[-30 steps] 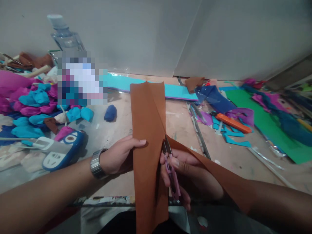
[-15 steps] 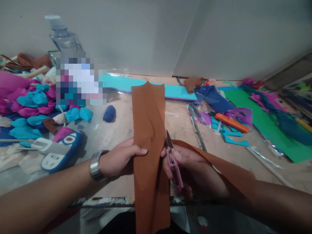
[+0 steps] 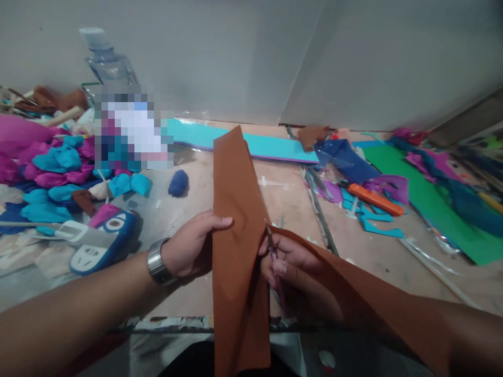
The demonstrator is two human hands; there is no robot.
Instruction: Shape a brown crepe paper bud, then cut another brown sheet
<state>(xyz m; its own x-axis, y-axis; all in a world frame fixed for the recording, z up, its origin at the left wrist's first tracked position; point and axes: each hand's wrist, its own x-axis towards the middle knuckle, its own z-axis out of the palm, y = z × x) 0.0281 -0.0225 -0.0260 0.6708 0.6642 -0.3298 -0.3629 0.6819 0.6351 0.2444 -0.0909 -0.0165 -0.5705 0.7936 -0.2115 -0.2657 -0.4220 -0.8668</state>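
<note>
A long brown sheet (image 3: 236, 183), thin and pliable like craft foam, stands up in front of me and hangs down past the table edge. My left hand (image 3: 192, 243) grips its left side, thumb lying across the front and fingers behind. My right hand (image 3: 296, 262) is closed round small pink-handled scissors (image 3: 271, 248), whose narrow blades point up at the sheet's right edge. From that edge a long brown strip (image 3: 365, 283) trails over my right hand and forearm to the lower right. The scissor handles are mostly hidden by my fingers.
A blue-and-white power strip (image 3: 104, 243) and a heap of turquoise and magenta pieces (image 3: 63, 157) lie at left, near a plastic bottle (image 3: 108, 65). Turquoise sheets (image 3: 283, 146) lie behind. An orange cutter (image 3: 375, 199) and a green sheet (image 3: 440, 209) are at right.
The scissors have turned more edge-on, with their handles sinking into my right hand. The brown sheet's top has folded to a point, and my left hand has slid slightly up and left.
</note>
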